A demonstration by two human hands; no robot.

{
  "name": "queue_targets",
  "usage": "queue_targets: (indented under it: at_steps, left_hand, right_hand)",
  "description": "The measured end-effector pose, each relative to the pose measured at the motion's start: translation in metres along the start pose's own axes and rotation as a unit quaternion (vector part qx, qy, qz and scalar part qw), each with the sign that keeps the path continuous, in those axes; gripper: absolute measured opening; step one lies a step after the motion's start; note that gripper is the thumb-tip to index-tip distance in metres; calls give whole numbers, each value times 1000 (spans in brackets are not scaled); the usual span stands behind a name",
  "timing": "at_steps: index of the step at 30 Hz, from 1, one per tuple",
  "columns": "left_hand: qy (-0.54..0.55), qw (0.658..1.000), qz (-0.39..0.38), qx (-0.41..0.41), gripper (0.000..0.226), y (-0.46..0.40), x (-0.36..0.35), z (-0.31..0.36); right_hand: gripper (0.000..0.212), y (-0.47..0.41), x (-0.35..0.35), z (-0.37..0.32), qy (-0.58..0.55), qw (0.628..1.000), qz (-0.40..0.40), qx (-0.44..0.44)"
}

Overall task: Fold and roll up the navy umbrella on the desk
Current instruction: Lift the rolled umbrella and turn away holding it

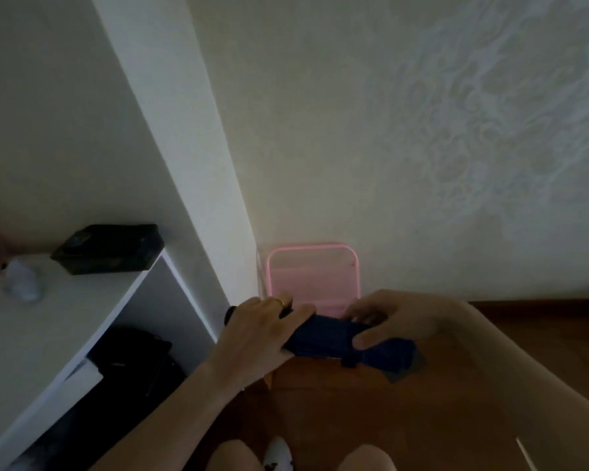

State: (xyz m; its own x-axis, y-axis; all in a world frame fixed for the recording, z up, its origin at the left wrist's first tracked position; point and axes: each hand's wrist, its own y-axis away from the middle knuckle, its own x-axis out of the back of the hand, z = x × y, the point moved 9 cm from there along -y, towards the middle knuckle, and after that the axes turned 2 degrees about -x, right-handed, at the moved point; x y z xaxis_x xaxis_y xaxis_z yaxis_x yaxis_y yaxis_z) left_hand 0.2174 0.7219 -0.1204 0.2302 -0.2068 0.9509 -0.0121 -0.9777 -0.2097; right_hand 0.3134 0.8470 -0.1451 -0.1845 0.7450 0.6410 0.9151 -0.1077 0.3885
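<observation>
Navy umbrella [323, 336], collapsed, held in the air above the wooden floor [405, 419], off the desk. Left hand [262, 331] grips the handle end; right hand [393, 322] wraps the canopy. Risk: a slackened right grip lets the loose folds [400, 360] spring open.

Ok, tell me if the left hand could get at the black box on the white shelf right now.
Probably not straight away: the left hand is wrapped around the navy umbrella, which the right hand also grips. Once it lets go, the way to the black box on the white shelf looks open.
</observation>
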Motion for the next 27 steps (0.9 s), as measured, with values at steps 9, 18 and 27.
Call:
queue_targets:
  at_steps: [9,18,27]
  left_hand:
    - [190,969,-120,104,67,-111,-237,-148]
    - [257,946,-160,116,67,-196,-487,-208]
    - [382,874,-257,155,52,-189,-614,-200]
  right_hand:
    - [31,-220,50,126,115,974,191,-27]
    - [33,-407,42,298,139,963,211,-94]
    - [28,-472,-16,384,103,979,131,-119]
